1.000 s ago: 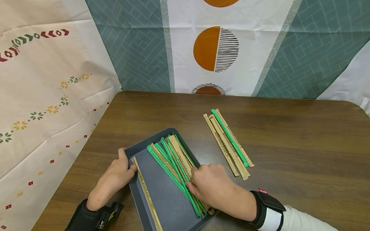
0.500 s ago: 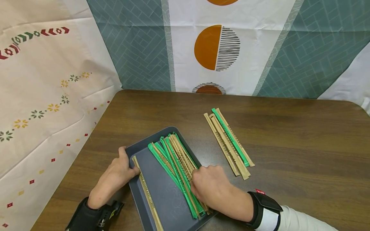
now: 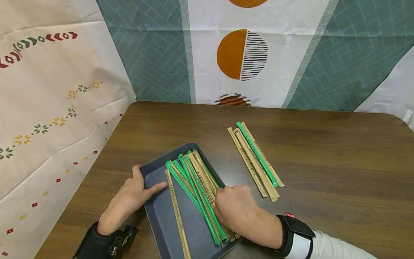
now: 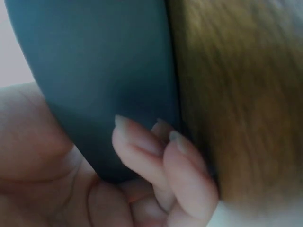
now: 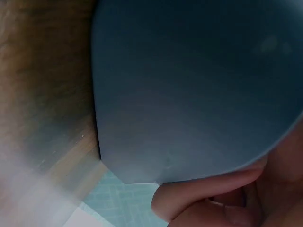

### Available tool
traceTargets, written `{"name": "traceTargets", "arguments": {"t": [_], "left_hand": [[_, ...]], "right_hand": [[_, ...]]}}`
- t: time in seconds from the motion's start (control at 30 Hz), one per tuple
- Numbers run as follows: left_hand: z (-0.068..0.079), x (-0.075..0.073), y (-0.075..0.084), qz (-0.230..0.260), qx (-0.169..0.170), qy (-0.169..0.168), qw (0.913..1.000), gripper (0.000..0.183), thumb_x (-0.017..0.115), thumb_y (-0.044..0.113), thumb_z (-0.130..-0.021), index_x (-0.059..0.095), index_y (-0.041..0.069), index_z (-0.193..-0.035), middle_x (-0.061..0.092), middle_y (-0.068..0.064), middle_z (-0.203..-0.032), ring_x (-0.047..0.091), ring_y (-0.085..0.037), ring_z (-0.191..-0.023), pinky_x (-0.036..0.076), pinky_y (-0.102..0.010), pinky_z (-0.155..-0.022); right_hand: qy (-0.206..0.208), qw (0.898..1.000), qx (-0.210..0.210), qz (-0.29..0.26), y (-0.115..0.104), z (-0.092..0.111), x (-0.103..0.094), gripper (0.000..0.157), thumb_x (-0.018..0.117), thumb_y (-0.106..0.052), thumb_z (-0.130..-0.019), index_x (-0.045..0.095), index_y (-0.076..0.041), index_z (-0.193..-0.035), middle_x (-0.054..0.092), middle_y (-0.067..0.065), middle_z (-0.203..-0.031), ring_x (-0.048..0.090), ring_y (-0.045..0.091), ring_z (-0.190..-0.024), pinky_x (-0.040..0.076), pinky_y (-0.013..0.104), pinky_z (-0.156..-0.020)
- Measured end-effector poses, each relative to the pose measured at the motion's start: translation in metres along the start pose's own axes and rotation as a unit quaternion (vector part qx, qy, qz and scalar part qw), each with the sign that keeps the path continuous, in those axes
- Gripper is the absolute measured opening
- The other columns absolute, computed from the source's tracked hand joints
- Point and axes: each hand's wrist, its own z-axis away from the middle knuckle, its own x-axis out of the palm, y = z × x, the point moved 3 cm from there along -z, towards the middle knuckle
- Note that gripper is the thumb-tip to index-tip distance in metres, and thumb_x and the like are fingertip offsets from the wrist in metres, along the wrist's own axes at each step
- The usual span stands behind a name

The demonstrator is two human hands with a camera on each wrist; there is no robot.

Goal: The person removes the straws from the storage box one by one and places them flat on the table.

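A dark grey tray (image 3: pixel 155 216) holds a fanned bundle of green and tan paper-wrapped straws (image 3: pixel 194 187). One tan straw (image 3: pixel 178 212) lies apart, left of the bundle. My left hand (image 3: pixel 129 198) grips the tray's left side; its thumb reaches over the rim to the tan straw's upper end. In the left wrist view, curled fingers (image 4: pixel 182 165) bend against the outer wall. Over the right rim, my right hand (image 3: pixel 237 210) holds the bundle's right side with curled fingers, its fingertips and thumb hidden. The right wrist view shows bent fingers (image 5: pixel 203 198) at the tray's rim.
On the brown wooden table (image 3: pixel 339 162), another small group of tan and green wrapped straws (image 3: pixel 255 162) lies right of the tray. A patterned cloth (image 3: pixel 155 54) hangs behind the table, with a cream cloth (image 3: pixel 58 154) on the left.
My left thumb has stretched rightward, and the lone tan straw has shifted right toward the bundle. My right thumb, seen over the straws earlier, is now tucked out of sight; the bundle has shifted slightly.
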Motion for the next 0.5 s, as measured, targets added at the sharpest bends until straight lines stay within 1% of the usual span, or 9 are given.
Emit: {"name": "traceTargets", "arguments": {"t": [0.1, 0.23, 0.3, 0.37, 0.43, 0.5], "left_hand": [[-0.001, 0.000, -0.001, -0.001, -0.002, 0.000, 1.0000, 0.103, 0.064, 0.059, -0.085, 0.011, -0.013, -0.135, 0.056, -0.031, -0.098, 0.060, -0.031, -0.079, 0.046, -0.042, -0.066], [-0.001, 0.001, -0.001, -0.004, -0.003, 0.000, 1.0000, 0.101, 0.063, 0.058, -0.086, 0.011, -0.013, -0.135, 0.057, -0.030, -0.097, 0.060, -0.031, -0.080, 0.046, -0.042, -0.067], [-0.001, 0.001, -0.001, -0.004, 0.000, 0.001, 1.0000, 0.100, 0.063, 0.058, -0.086, 0.011, -0.013, -0.135, 0.057, -0.029, -0.097, 0.061, -0.031, -0.080, 0.046, -0.043, -0.068], [-0.001, 0.001, -0.001, -0.004, 0.003, 0.001, 1.0000, 0.099, 0.063, 0.056, -0.087, 0.011, -0.012, -0.136, 0.058, -0.029, -0.096, 0.061, -0.031, -0.080, 0.046, -0.043, -0.068], [-0.001, 0.000, -0.001, -0.005, 0.006, 0.001, 1.0000, 0.098, 0.063, 0.055, -0.088, 0.011, -0.012, -0.136, 0.058, -0.029, -0.095, 0.061, -0.031, -0.080, 0.046, -0.043, -0.068], [-0.001, 0.000, -0.002, -0.005, 0.007, -0.001, 1.0000, 0.097, 0.062, 0.054, -0.088, 0.010, -0.013, -0.136, 0.058, -0.029, -0.095, 0.061, -0.030, -0.081, 0.046, -0.043, -0.069]], "right_hand": [[-0.016, 1.000, 0.017, 0.008, -0.001, 0.000, 0.000, 0.037, 0.072, -0.023, -0.079, 0.044, -0.015, -0.056, 0.046, -0.001, -0.052, 0.052, 0.018, -0.045, 0.042, 0.037, -0.041], [-0.016, 1.000, 0.020, 0.000, 0.000, 0.000, -0.001, 0.036, 0.071, -0.023, -0.079, 0.043, -0.015, -0.058, 0.044, -0.001, -0.051, 0.050, 0.017, -0.044, 0.042, 0.037, -0.040], [0.005, 1.000, 0.014, -0.010, 0.002, 0.000, -0.004, 0.036, 0.070, -0.020, -0.078, 0.041, -0.015, -0.058, 0.040, -0.002, -0.049, 0.043, 0.013, -0.041, 0.038, 0.034, -0.038], [0.035, 0.999, 0.008, -0.010, 0.005, 0.001, -0.010, 0.035, 0.067, -0.018, -0.077, 0.038, -0.016, -0.058, 0.034, -0.004, -0.048, 0.035, 0.009, -0.041, 0.033, 0.030, -0.036], [0.068, 0.998, 0.001, -0.010, 0.008, 0.002, -0.016, 0.035, 0.064, -0.015, -0.076, 0.035, -0.016, -0.057, 0.027, -0.007, -0.049, 0.024, 0.007, -0.043, 0.025, 0.026, -0.036], [0.094, 0.995, -0.003, -0.009, 0.010, 0.002, -0.022, 0.033, 0.061, -0.013, -0.074, 0.033, -0.017, -0.056, 0.020, -0.008, -0.051, 0.018, 0.007, -0.045, 0.019, 0.023, -0.037]]}}
